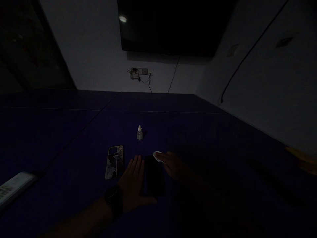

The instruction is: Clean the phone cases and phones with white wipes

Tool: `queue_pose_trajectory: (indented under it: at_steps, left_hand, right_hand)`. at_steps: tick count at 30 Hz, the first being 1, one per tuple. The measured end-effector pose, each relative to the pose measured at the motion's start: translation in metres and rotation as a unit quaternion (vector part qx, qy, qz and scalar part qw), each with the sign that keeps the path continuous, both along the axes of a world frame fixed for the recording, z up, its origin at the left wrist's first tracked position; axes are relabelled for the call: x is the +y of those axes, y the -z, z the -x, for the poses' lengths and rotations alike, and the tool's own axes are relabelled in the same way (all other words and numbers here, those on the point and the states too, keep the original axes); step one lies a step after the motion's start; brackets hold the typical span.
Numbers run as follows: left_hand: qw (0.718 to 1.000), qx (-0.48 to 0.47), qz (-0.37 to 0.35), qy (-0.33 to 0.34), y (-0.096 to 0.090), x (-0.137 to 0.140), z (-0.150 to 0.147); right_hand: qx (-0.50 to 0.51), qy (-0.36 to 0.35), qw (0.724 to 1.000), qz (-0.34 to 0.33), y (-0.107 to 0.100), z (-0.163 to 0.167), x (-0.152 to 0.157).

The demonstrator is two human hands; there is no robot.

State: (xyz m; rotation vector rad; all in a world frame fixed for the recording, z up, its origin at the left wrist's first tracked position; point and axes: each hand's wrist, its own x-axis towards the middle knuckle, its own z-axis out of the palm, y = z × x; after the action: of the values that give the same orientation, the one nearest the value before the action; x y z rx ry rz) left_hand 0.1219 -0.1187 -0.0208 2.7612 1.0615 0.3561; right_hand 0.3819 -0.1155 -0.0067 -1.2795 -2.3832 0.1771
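Note:
A dark smartphone [155, 180] lies flat on the blue table between my two hands. My left hand [132, 181] rests flat along its left side, fingers stretched forward and the thumb near its bottom edge. With my right hand [172, 165] I press a small white cloth or pad [158, 156] at the phone's top right corner. A patterned phone case [114, 162] with a camera cut-out lies left of my left hand. Beyond the phone stands a small dropper-type bottle [139, 133] with a white cap, upright.
The room is very dark. A white box-like object [17, 185] lies at the left edge of the table [193, 132], and something yellow [300, 158] sits far right. On the back wall are a large screen [173, 26] and sockets [140, 72] with hanging cables.

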Motion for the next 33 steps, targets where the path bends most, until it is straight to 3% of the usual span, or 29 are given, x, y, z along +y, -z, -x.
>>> queue_pose_trajectory:
  at_steps: [7,10,15,20,27,33]
  left_hand:
    - [1.0,-0.025,-0.015,0.006,0.008,0.001,0.002]
    - [1.0,-0.022,-0.022,0.001,0.011,0.001,0.002]
    - [0.999,-0.014,-0.044,0.01,0.008,0.0,0.004]
    - [0.998,-0.003,-0.066,0.008,0.008,0.0,0.004]
    - [0.998,0.003,-0.061,0.006,0.004,-0.001,0.003]
    - [0.997,0.0,-0.072,0.005,0.007,-0.001,0.003]
  right_hand:
    - [-0.057,-0.019,0.997,0.058,-0.012,-0.005,-0.007]
    - [-0.048,0.005,0.997,0.053,-0.012,-0.007,-0.005]
    - [-0.065,-0.021,0.996,0.066,-0.009,-0.006,-0.005]
    - [-0.05,-0.014,0.998,0.039,-0.008,-0.012,-0.006]
    - [-0.075,-0.038,0.995,0.055,-0.01,-0.002,-0.008]
    - [-0.021,-0.035,0.999,-0.018,0.008,-0.017,-0.006]
